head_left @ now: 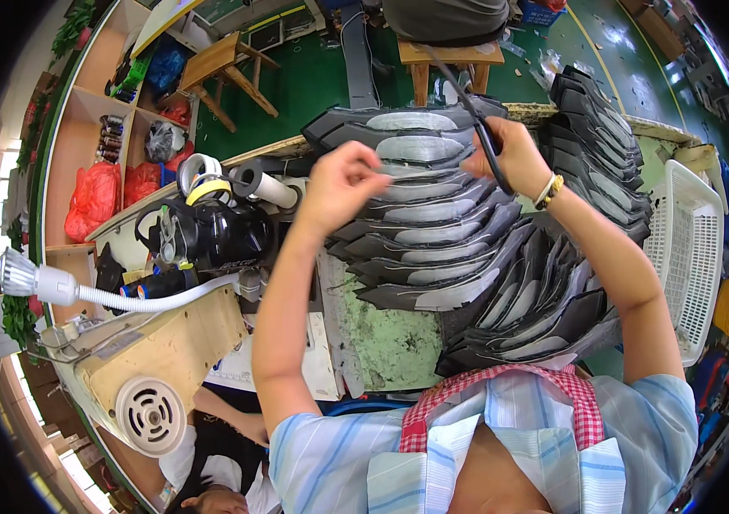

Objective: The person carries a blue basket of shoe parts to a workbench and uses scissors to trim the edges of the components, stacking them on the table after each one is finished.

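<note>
Many black-and-grey pads (pixel 433 231) are lying in overlapping rows on the green worktop (pixel 394 347). The left hand (pixel 343 184) is hovering over the middle row, its grip curling; whether it is pinching anything, I cannot tell. The right hand's (pixel 517 158) grip is clasping black-handled scissors (pixel 470 106). Rightward, a white basket (pixel 710 248) is standing.
</note>
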A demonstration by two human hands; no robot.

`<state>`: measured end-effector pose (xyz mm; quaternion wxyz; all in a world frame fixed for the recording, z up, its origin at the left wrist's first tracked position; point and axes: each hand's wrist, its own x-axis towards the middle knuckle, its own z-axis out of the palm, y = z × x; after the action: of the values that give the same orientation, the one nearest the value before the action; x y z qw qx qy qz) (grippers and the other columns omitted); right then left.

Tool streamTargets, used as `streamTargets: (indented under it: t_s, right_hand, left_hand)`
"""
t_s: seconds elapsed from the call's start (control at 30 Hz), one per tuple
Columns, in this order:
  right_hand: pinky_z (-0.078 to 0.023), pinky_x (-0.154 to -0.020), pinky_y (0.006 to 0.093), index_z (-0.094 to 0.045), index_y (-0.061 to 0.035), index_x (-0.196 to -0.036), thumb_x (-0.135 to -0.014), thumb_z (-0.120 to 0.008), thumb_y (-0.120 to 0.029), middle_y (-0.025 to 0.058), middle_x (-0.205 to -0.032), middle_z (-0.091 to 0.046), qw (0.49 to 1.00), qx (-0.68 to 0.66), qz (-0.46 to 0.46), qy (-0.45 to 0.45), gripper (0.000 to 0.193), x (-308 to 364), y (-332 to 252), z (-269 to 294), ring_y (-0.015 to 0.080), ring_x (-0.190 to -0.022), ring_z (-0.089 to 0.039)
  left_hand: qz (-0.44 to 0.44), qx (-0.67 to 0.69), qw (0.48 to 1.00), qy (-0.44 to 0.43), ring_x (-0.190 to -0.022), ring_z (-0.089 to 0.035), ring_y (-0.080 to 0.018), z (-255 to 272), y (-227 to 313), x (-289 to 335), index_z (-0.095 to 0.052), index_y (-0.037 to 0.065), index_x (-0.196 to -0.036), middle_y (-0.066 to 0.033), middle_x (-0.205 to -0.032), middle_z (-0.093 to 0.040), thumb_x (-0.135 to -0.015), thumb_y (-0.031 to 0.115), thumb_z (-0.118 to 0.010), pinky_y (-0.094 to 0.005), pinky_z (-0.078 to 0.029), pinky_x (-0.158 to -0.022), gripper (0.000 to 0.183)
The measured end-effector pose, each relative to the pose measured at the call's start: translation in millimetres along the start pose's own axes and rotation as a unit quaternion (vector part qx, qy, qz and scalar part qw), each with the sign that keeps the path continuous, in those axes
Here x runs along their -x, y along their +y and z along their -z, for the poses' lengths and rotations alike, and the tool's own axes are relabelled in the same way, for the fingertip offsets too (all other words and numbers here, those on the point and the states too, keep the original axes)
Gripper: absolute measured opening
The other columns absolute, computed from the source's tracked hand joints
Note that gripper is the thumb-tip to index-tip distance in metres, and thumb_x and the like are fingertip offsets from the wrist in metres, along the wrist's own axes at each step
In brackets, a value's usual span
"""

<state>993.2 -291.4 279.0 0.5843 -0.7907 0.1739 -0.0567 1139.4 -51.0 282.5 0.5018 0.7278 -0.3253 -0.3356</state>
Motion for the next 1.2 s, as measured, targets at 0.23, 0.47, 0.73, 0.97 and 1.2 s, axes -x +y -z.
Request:
streamTargets:
  t_s: [0.23,0.47,0.73,0.97,1.2]
  right_hand:
    - [-0.049,-0.063,0.0346,-0.056,-0.0016,-0.082,-0.067,-0.076,-0.014,0.0120,-0.068,-0.063,0.974,0.227,0.007,0.007,0.028,-25,12,-12,0.0269,-0.067,-0.064]
    - [-0.043,-0.051,0.0235,-0.057,-0.0013,-0.081,-0.086,-0.064,-0.041,0.0002,-0.059,-0.053,0.972,0.076,-0.112,-0.192,0.041,6,-29,7,0.0130,-0.054,-0.054]
    - [-0.047,-0.040,0.0281,-0.052,-0.0022,-0.072,-0.070,-0.051,-0.081,0.0041,-0.056,-0.049,0.826,-0.254,-0.386,-0.322,0.078,-8,-9,-82,0.0126,-0.043,-0.051]
    - [-0.038,-0.037,0.0219,-0.054,-0.0059,-0.076,-0.080,-0.055,-0.068,0.0008,-0.058,-0.052,0.906,-0.192,-0.290,-0.240,0.062,33,-29,-42,0.0084,-0.047,-0.053]
    - [-0.050,-0.052,0.0222,-0.049,-0.0018,-0.090,-0.069,-0.082,-0.007,0.0077,-0.073,-0.065,0.984,-0.148,-0.060,-0.081,0.039,39,-35,-10,0.0108,-0.061,-0.062]
  left_hand:
    - [0.002,-0.160,0.986,0.049,-0.064,-0.063,-0.0102,33,-55,-44,-0.054,0.006,-0.081,-0.0044,-0.067,-0.067,-0.072,0.013,-0.075,-0.0267,-0.045,-0.060,0.024]
    - [-0.079,-0.354,0.914,0.184,-0.057,-0.059,-0.0146,22,-53,-49,-0.053,0.007,-0.079,-0.0039,-0.062,-0.061,-0.070,0.019,-0.079,-0.0252,-0.043,-0.057,0.030]
    - [-0.066,-0.106,0.990,0.066,-0.070,-0.060,-0.0083,43,-61,-25,-0.046,0.005,-0.096,-0.0024,-0.071,-0.062,-0.083,0.004,-0.062,-0.0235,-0.046,-0.067,0.021]
    - [-0.090,-0.057,0.983,0.152,-0.069,-0.064,-0.0099,-9,-14,17,-0.043,0.005,-0.093,-0.0043,-0.071,-0.065,-0.083,0.004,-0.063,-0.0247,-0.047,-0.064,0.022]
    - [-0.133,-0.028,0.989,0.060,-0.063,-0.059,-0.0074,-76,43,29,-0.045,0.007,-0.096,-0.0038,-0.072,-0.065,-0.083,0.006,-0.067,-0.0233,-0.045,-0.060,0.026]
